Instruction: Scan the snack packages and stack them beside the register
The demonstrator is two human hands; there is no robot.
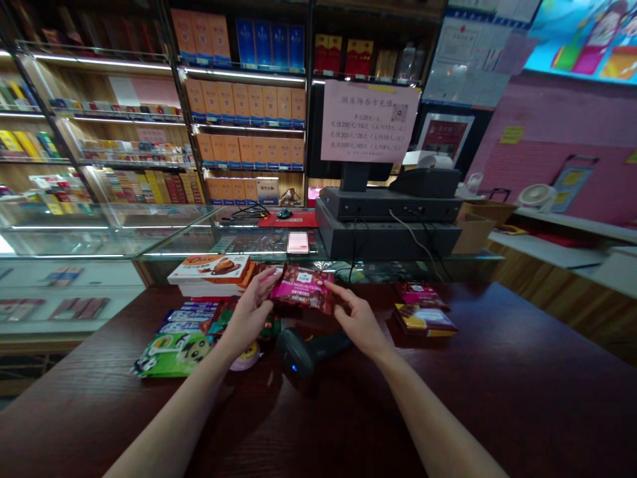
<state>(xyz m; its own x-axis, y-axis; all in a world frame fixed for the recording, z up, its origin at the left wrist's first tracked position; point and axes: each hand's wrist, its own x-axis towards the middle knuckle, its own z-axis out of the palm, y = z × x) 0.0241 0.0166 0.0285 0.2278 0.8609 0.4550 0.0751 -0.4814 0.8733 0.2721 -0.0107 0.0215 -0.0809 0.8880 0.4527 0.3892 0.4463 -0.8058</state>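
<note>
Between my two hands, a pink and brown pack of whole hazelnut dark chocolate (304, 290) is held up, its printed face towards me. Fingers of my left hand (253, 309) close on its left end. My right hand (359, 320) grips the right end, the index finger reaching along its edge. Just below lies a black barcode scanner (297, 352) with a blue light, its handle partly behind my right hand. Beside my left forearm are a green panda snack bag (172, 354), blue-purple packets (188, 317) and an orange-white box (209, 269). A round lilac item (245, 358) is partly hidden.
To the right on the dark wooden table (478, 398) lie a yellow-brown packet (424, 320) and another pink-brown pack (422, 294). Behind stands a cash register (388, 222) with hanging cables, on a glass counter (169, 239). Stocked shelves (243, 126) line the back.
</note>
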